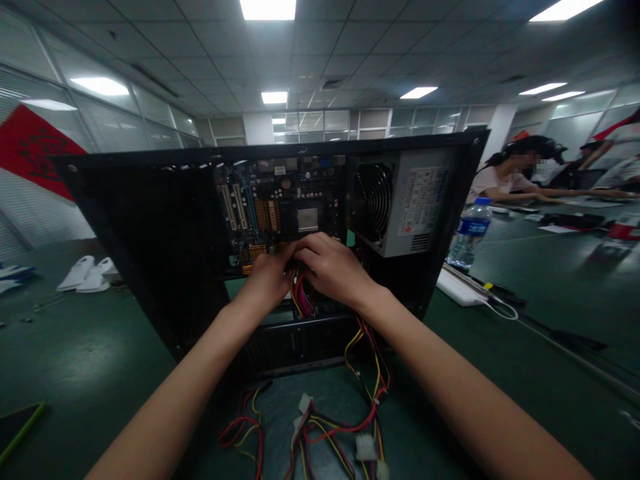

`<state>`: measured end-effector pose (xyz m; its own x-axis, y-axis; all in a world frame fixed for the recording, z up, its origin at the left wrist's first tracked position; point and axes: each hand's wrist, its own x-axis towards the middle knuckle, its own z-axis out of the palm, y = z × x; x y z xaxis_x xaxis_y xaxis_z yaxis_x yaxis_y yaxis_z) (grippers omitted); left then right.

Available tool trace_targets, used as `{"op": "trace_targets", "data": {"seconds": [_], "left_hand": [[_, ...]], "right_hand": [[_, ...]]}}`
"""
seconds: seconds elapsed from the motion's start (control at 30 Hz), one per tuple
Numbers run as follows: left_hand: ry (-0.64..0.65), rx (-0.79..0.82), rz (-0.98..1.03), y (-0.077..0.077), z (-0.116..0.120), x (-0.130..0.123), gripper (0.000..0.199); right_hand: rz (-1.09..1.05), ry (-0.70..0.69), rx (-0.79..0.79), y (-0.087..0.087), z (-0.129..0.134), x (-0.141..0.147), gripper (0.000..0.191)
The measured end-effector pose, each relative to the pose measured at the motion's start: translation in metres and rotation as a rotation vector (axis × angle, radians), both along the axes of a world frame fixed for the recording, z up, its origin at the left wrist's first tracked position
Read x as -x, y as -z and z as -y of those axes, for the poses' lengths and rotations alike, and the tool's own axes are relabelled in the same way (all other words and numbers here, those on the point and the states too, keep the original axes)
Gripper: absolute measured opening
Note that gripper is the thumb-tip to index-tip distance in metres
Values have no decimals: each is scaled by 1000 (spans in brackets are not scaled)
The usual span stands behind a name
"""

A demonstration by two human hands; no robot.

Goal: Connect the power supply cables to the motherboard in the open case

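Observation:
A black computer case (295, 341) lies open in front of me, with a motherboard (286, 183) inside and a silver power supply (419, 203) at its right. My left hand (269, 277) and my right hand (331, 265) meet at the motherboard's lower edge. Between them, their curled fingers close on a multicoloured power cable (303, 297); its connector end is hidden behind the fingers. More yellow, red and black power leads (367, 420) with white plugs spill over the case's near edge onto the table.
The green table (100, 353) carries a water bottle (470, 232) and a white box-shaped device (461, 288) with a cable on the right. White objects (87, 273) lie at the left, and a green-edged dark item (21, 430) nearer. Another person (520, 170) sits at the right.

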<state>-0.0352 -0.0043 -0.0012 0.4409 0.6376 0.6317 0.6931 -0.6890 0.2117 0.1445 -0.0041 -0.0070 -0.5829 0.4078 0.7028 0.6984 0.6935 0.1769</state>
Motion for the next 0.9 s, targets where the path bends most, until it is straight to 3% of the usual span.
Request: {"op": "trace_targets", "data": {"seconds": [0.3, 0.53, 0.67, 0.9], "left_hand": [[80, 31, 2, 3, -2, 1, 60], [144, 3, 19, 3, 1, 2, 61], [90, -27, 50, 0, 2, 0, 50], [-135, -34, 68, -5, 6, 0, 33]], "right_hand": [[188, 70, -87, 1, 0, 0, 20], [177, 108, -148, 2, 1, 0, 22], [131, 151, -118, -1, 6, -1, 25], [-18, 333, 38, -9, 12, -5, 25]]}}
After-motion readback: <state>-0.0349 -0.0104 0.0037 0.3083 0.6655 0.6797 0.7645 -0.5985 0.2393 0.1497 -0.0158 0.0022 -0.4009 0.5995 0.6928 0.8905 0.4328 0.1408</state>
